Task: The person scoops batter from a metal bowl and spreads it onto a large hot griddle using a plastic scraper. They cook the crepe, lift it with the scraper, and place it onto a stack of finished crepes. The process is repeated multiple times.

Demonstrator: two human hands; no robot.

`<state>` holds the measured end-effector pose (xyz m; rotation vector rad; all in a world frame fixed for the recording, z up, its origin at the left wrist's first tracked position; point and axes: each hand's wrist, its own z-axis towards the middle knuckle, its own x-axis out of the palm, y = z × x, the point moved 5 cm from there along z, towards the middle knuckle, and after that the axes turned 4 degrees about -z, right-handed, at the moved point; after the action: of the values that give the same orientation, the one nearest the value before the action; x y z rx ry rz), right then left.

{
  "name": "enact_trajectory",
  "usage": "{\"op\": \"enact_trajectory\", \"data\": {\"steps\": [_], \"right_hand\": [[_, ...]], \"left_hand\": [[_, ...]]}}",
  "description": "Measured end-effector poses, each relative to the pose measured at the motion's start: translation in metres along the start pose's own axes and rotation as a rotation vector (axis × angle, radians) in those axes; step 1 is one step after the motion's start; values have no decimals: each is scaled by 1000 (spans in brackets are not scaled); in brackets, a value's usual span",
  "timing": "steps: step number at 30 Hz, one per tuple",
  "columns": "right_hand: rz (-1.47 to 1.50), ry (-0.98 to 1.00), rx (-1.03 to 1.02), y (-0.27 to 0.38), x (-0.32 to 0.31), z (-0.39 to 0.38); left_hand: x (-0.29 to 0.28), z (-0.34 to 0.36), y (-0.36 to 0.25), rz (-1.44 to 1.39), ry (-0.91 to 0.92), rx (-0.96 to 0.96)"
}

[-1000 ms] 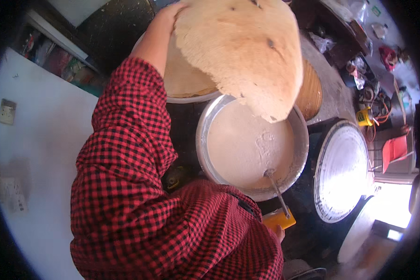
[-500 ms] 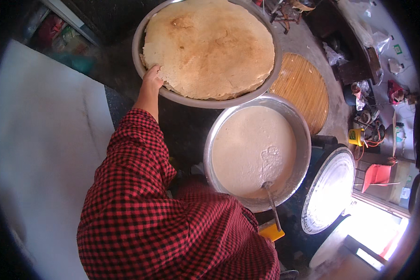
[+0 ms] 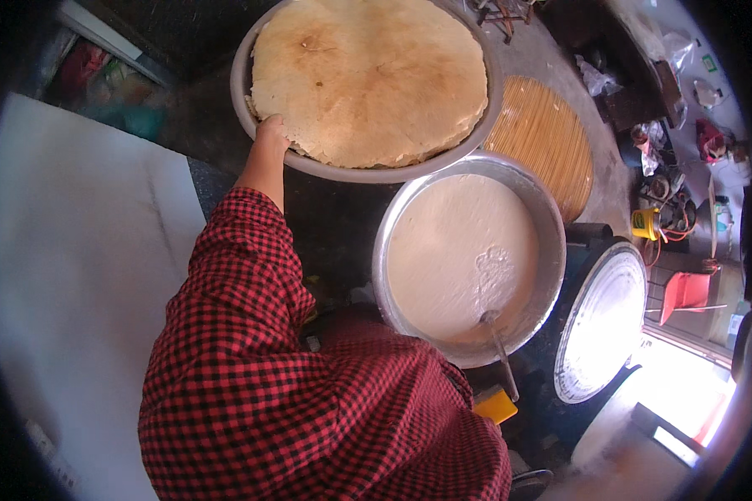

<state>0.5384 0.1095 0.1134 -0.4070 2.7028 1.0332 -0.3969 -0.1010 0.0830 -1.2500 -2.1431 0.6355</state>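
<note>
My left hand (image 3: pixel 273 139) has its fingers closed on the near-left edge of a large tan flatbread (image 3: pixel 368 79), which lies on a stack in a wide round basin (image 3: pixel 390 174). Below it, a metal basin (image 3: pixel 385 235) holds pale batter (image 3: pixel 443 250), with a long-handled ladle (image 3: pixel 503 357) resting in it. A yellow object (image 3: pixel 493 405) shows beside my red checked sleeve at the bottom. My right hand is hidden behind that sleeve and my body.
Right are a round griddle (image 3: pixel 600 326), a woven round mat (image 3: pixel 543 142), a yellow bucket (image 3: pixel 646 224), a red chair (image 3: pixel 685 296) and a dark table (image 3: pixel 614 58) with bags. A white panel (image 3: pixel 83 250) fills the left, and a bright opening shows lower right.
The flatbread that my left hand held raised over the batter now lies flat in the upper basin. My left hand has moved down to its near edge.
</note>
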Motion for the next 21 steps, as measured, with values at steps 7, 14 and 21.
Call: {"op": "enact_trajectory", "data": {"steps": [7, 14, 21], "right_hand": [[-27, -28, 11, -32, -23, 18], [271, 154, -54, -44, -2, 42], [173, 95, -212, -89, -3, 117]], "left_hand": [[2, -36, -2, 96, 23, 146], [-2, -125, 28, 329, 29, 248], [8, -287, 210, 649, 521, 6]]}}
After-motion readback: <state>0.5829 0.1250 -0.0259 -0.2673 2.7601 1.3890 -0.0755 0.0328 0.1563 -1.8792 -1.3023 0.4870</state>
